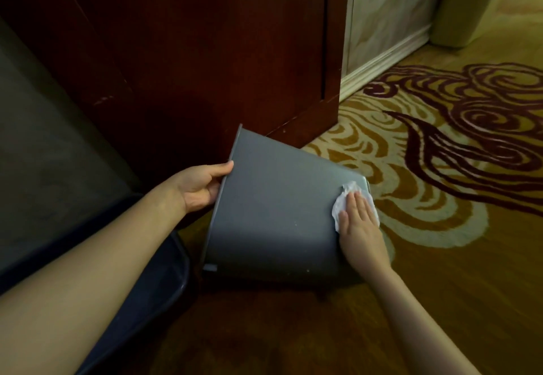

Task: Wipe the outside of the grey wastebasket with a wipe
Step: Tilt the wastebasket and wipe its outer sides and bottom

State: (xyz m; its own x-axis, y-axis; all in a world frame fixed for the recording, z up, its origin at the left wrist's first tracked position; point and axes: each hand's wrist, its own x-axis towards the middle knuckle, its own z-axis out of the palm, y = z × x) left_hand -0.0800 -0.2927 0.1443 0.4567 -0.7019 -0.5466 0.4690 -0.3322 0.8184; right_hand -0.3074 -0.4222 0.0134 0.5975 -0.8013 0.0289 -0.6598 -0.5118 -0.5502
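The grey wastebasket (276,210) lies tipped on its side on the carpet, rim to the left and base to the right. My left hand (202,188) grips its rim, thumb on the outside edge. My right hand (360,221) lies flat on the upper side wall near the base end, pressing a crumpled white wipe (343,201) against it. Part of the wipe shows above and to the left of my fingers; the remainder is hidden under my hand.
A dark red wooden cabinet (205,51) stands right behind the wastebasket. A dark blue object (152,283) lies at its left on the floor. Patterned gold and maroon carpet (455,154) spreads to the right. A beige bin (467,4) stands by the far wall.
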